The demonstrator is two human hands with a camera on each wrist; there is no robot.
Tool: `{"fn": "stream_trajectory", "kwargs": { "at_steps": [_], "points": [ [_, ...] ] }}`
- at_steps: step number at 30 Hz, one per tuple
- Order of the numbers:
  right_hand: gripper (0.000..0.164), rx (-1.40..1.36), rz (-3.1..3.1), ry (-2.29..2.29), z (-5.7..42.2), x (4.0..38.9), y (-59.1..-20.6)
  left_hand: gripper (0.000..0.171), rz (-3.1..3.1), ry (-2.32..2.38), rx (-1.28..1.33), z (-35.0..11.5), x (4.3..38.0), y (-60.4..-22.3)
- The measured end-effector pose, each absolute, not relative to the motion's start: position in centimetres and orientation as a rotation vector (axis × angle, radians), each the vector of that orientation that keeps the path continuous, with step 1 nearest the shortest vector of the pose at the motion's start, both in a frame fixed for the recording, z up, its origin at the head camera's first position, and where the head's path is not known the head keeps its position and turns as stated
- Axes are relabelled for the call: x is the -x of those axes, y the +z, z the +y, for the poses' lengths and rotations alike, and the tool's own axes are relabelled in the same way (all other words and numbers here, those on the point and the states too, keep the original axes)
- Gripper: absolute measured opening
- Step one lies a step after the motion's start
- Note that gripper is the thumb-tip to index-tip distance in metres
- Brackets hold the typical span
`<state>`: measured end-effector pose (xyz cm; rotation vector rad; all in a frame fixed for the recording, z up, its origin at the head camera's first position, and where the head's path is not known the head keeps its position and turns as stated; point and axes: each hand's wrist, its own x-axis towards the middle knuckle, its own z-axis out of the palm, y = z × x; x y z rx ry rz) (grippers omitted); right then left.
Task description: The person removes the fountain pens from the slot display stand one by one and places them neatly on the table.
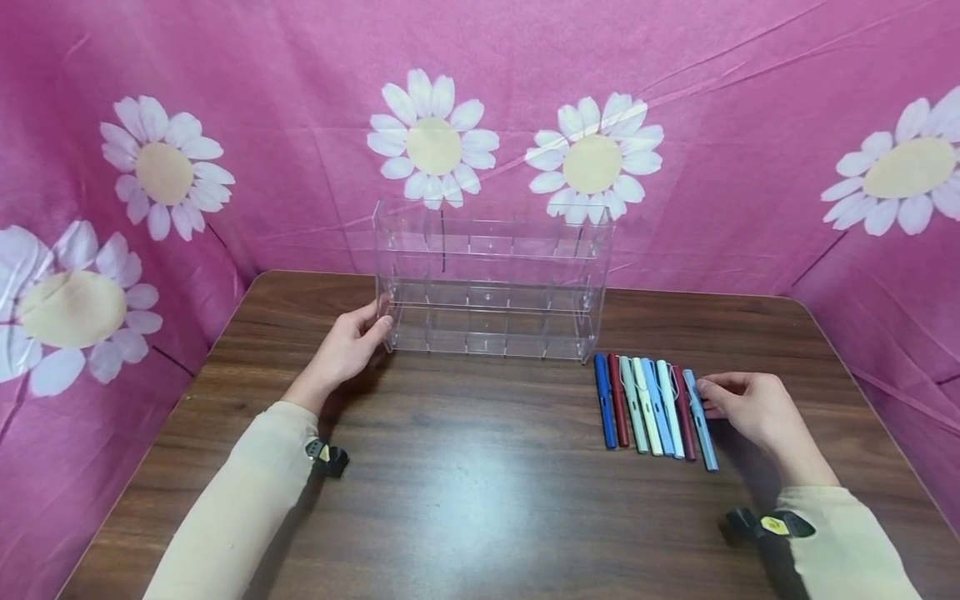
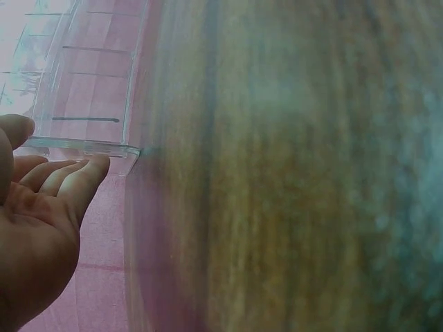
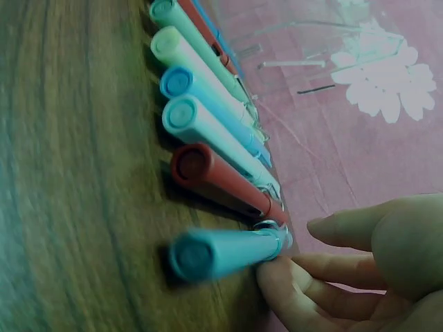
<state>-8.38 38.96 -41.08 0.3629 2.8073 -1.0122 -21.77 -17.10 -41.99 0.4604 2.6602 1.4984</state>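
Observation:
A clear plastic display rack [image 1: 487,296] with several tiers and dividers stands near the table's far edge. My left hand [image 1: 352,342] grips its left side near the bottom, thumb in front and fingers behind; the left wrist view shows the rack's edge [image 2: 90,146] between them. To the right of the rack, several capped pens lie in a row, among them a dark blue pen [image 1: 606,402] and a dark red pen [image 1: 684,412]. My right hand [image 1: 753,412] touches the outermost blue pen [image 1: 701,421] with its fingertips; the thumb [image 3: 346,229] stands apart from it.
The brown wooden table [image 1: 450,500] carries the rack and pens. A pink cloth [image 1: 315,100] with white daisies hangs behind and at both sides. Each sleeve has a dark wrist device, such as the left wrist device [image 1: 330,457].

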Motion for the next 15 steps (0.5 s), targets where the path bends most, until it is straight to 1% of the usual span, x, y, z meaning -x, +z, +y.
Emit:
{"fn": "stream_trajectory", "kwargs": {
  "at_steps": [8,12,15],
  "points": [
    [0.050,-0.356,2.818,-1.128,38.4,8.1,-40.9,0.052,2.656,1.473,-0.433,-17.4,21.7,-42.1],
    [0.052,-0.356,2.931,-1.255,37.5,7.9,-40.5,0.053,2.666,1.462,-0.353,-17.8,21.4,-41.5],
    [0.048,-0.286,3.045,-1.404,36.2,8.0,-40.0,0.050,2.821,1.447,-0.276,-18.0,20.9,-40.4]
  ]
}}
